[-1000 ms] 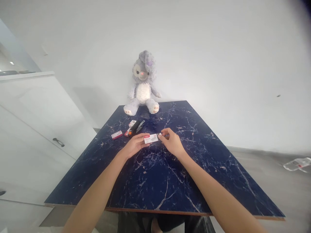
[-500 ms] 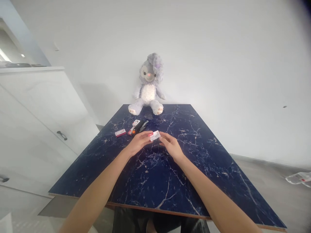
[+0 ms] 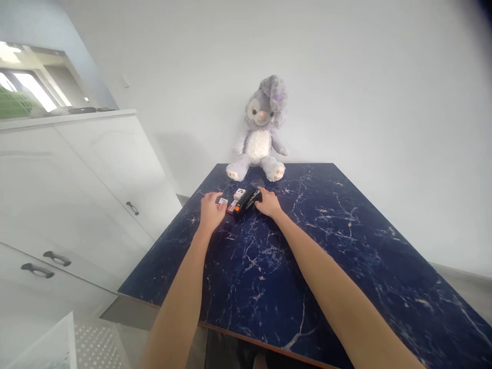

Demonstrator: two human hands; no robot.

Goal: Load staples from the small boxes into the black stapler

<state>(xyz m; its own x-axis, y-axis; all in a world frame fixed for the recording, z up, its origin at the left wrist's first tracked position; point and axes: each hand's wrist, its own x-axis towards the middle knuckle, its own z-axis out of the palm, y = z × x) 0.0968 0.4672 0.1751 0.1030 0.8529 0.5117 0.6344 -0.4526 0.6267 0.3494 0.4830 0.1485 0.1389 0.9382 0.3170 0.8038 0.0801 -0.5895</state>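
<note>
Tabletop point(image 3: 326, 256) open near and right; plush rabbit point(image 3: 259, 138) blocks far edge, stapler point(image 3: 246, 201) and small boxes point(image 3: 239, 193) crowd far-left.

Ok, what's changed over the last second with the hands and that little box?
Both hands moved forward from mid-table. The right hand let go of the small box and now lies on the black stapler; the box sits at the fingertips of the left hand. Plush rabbit, stapler and table stayed put.
</note>
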